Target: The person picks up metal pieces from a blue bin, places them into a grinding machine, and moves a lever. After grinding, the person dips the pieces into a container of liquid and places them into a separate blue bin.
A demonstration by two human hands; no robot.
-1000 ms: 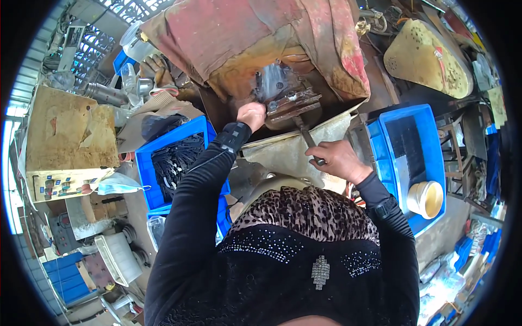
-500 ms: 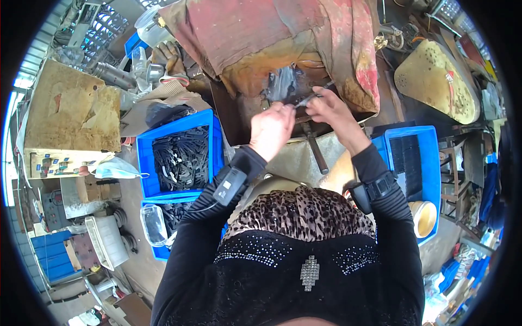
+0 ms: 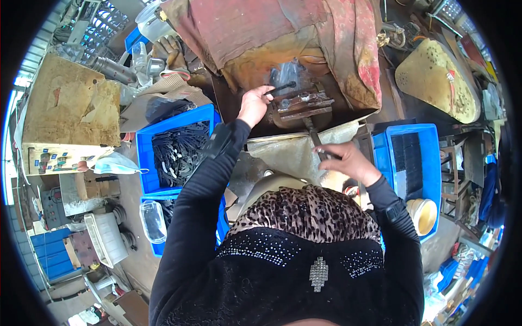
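Observation:
My left hand (image 3: 254,105) is closed on one end of a thin dark strip (image 3: 281,88). The strip's far end reaches over a rusty metal clamp fixture (image 3: 305,103) inside a cloth-draped metal box. From the fixture a dark bar handle (image 3: 312,133) slants toward me. At the handle's near end is my right hand (image 3: 349,161), thumb and fingers curled around it. Behind the fixture lies a greyish, shiny patch of sheet (image 3: 289,73), partly hidden by the strip.
To the left, a blue crate (image 3: 176,115) holds many dark flat strips. Another blue crate (image 3: 429,130) on the right holds stacked dark pieces and a cream tub (image 3: 423,216). A stained reddish cloth (image 3: 261,35) covers the box. A worn cabinet with knobs (image 3: 70,108) stands far left.
My hands have moved apart. The left went slightly left and up with a dark strip; the right came down from the fixture to the bar handle. The fixture is now more exposed.

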